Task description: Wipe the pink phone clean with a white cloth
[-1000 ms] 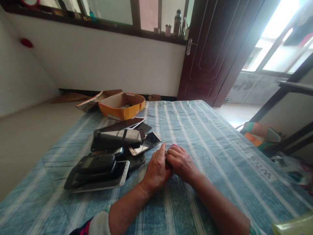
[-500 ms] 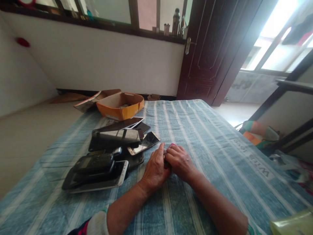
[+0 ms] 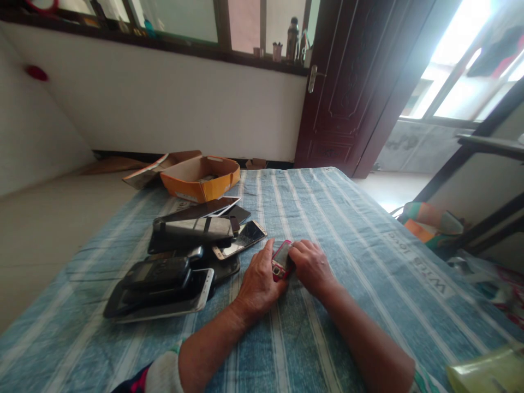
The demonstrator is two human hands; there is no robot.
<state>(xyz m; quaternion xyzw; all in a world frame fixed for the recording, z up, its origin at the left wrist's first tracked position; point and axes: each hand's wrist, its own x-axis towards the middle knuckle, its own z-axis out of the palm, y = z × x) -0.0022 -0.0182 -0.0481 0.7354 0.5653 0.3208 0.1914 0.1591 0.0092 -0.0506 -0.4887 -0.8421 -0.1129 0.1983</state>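
Note:
A small phone with a pinkish-red edge [image 3: 281, 261] lies between my hands, its greyish screen at the far end and a square button near me. My left hand [image 3: 257, 278] is closed round its left side, with the thumb along the near end. The bent fingers of my right hand [image 3: 311, 266] press together at its far right corner; their tips are partly hidden. Just left of my left hand a gold-framed smartphone with a cracked-looking dark screen [image 3: 248, 238] leans on the pile. Nearer me, a black handset [image 3: 158, 273] rests on a white-edged tablet [image 3: 204, 289].
Several dark phones and tablets [image 3: 192, 232] are heaped on the left of the blue striped cloth [image 3: 352, 240]. An open orange box [image 3: 200, 188] stands behind them. A yellowish translucent packet [image 3: 487, 371] is at the near right edge. Beyond are a wall and a dark red door [image 3: 339, 98].
My right hand has slid right, off the phone's face to its corner, so the screen and button now show. My left hand keeps its grip. The view has shifted slightly.

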